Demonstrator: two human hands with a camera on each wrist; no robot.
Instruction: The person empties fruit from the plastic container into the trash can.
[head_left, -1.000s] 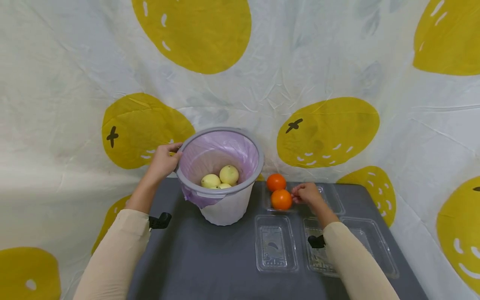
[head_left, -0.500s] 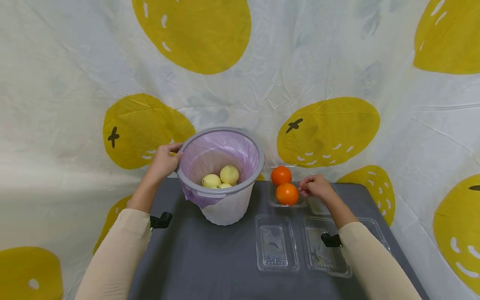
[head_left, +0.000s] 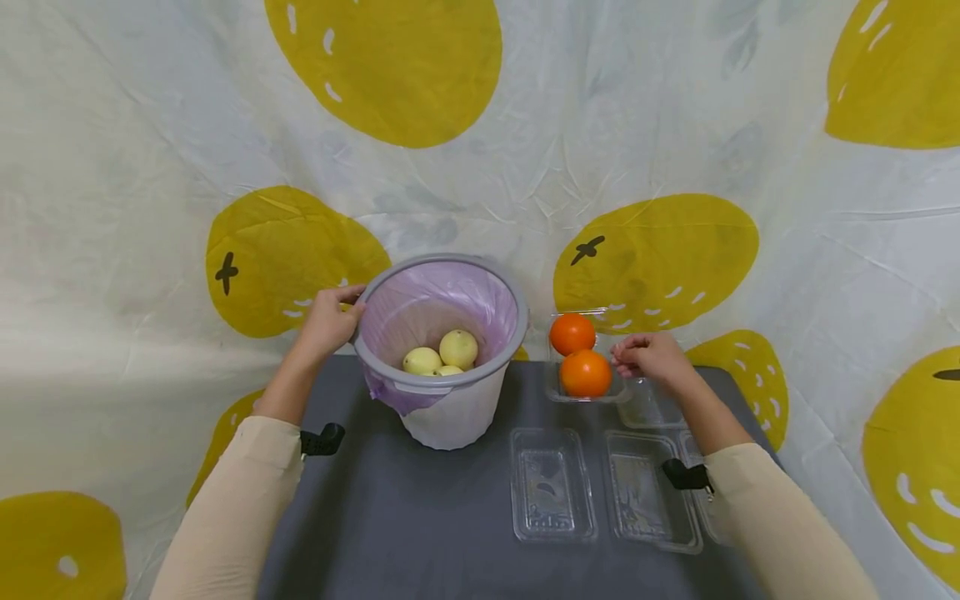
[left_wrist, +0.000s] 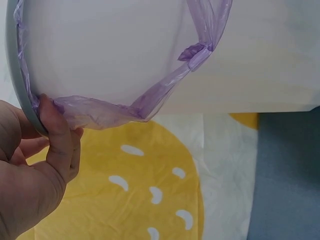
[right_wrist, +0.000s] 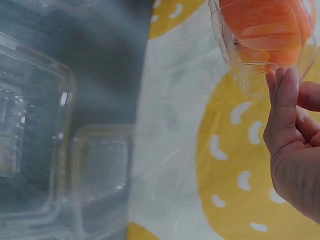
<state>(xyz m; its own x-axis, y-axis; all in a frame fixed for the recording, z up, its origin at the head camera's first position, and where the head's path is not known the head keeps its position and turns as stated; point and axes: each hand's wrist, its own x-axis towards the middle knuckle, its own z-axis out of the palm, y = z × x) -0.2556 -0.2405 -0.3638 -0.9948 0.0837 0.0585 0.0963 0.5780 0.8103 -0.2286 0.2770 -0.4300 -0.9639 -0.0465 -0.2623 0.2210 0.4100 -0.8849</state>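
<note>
My left hand (head_left: 326, 325) grips the grey rim of a white bin (head_left: 457, 421) at its left side. In the left wrist view, its fingers (left_wrist: 56, 132) curl over that rim and a knotted edge of the purple bag (left_wrist: 165, 97). Inside the lined bin lie several pale yellow, round fruits (head_left: 458, 350). My right hand (head_left: 654, 362) pinches the right side of a clear plastic container (head_left: 553, 382), which holds two oranges (head_left: 586, 373). This container hangs raised at the table's back edge, to the right of the bin. Its clear wall (right_wrist: 230, 55) meets my fingertips in the right wrist view.
Clear plastic containers lie on the dark grey table (head_left: 420, 525): one front centre (head_left: 553, 500), one to its right (head_left: 648, 508), another partly under my right forearm (head_left: 705, 508). One more (head_left: 651, 408) lies behind them. A lemon-patterned curtain (head_left: 480, 200) hangs directly behind.
My right hand has moved up and to the right, carrying the container of oranges with it. The left hand and the bin have stayed in place.
</note>
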